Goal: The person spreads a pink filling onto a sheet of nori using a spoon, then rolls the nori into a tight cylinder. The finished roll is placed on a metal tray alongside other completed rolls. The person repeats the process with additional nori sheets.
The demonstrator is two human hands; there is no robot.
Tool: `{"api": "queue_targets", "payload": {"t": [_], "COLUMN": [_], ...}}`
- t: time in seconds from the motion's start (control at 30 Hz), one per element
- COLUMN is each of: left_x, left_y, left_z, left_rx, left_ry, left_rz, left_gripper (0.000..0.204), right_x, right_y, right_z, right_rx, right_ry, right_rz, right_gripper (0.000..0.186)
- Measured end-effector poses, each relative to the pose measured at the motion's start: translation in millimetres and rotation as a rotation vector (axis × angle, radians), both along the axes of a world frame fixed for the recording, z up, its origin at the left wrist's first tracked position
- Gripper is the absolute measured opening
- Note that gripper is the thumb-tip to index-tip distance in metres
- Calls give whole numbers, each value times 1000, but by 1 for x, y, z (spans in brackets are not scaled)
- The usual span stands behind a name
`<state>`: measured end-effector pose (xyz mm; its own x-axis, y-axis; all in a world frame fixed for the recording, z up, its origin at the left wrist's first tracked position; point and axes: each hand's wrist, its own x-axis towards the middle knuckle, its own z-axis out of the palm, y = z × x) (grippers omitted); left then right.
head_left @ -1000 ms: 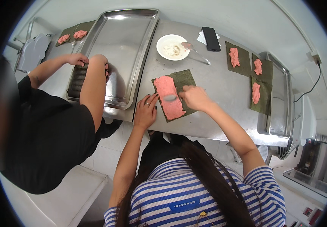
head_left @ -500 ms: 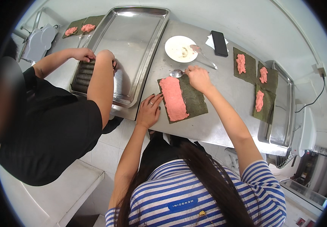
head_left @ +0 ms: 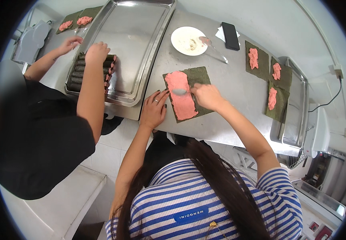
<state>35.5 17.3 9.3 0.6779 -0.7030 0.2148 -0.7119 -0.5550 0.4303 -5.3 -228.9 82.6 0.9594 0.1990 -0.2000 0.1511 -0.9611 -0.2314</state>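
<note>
In front of me a dark green seaweed sheet (head_left: 199,76) lies on the metal table, its left part covered by a band of pink paste (head_left: 178,81). My right hand (head_left: 207,96) grips a metal spoon (head_left: 180,92), whose bowl rests on the paste near its middle. At the left edge of the sheet, my left hand (head_left: 153,111) is laid down with fingers stretched out and a ring on one of them. A white bowl (head_left: 177,38) with pale residue stands beyond the sheet, and a second spoon (head_left: 219,54) with pink paste on it leans over its rim.
Left of me a co-worker's hands (head_left: 97,52) are over a large steel tray (head_left: 135,28) of dark seaweed rolls (head_left: 79,74). A black phone (head_left: 230,36) lies at the back. More seaweed sheets (head_left: 263,60) with paste are at right, beside another tray (head_left: 299,120).
My right hand has moved the spoon from above the sheet's far edge down onto the paste. The co-worker's hands have shifted, uncovering more rolls. The whole view has shifted slightly.
</note>
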Motion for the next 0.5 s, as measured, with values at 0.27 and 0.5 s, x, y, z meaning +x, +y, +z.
{"api": "queue_targets", "payload": {"t": [0.27,0.5], "left_x": [1,2], "left_y": [-1,-1], "left_z": [-1,0], "left_rx": [6,13], "left_ry": [12,19], "left_rz": [-3,-15], "left_gripper": [51,53], "right_x": [-55,-89], "right_y": [-10,16], "right_z": [13,-3], "right_rx": [159,24], "right_ry": [96,44], "right_rz": [-42,-144], "right_gripper": [23,25]}}
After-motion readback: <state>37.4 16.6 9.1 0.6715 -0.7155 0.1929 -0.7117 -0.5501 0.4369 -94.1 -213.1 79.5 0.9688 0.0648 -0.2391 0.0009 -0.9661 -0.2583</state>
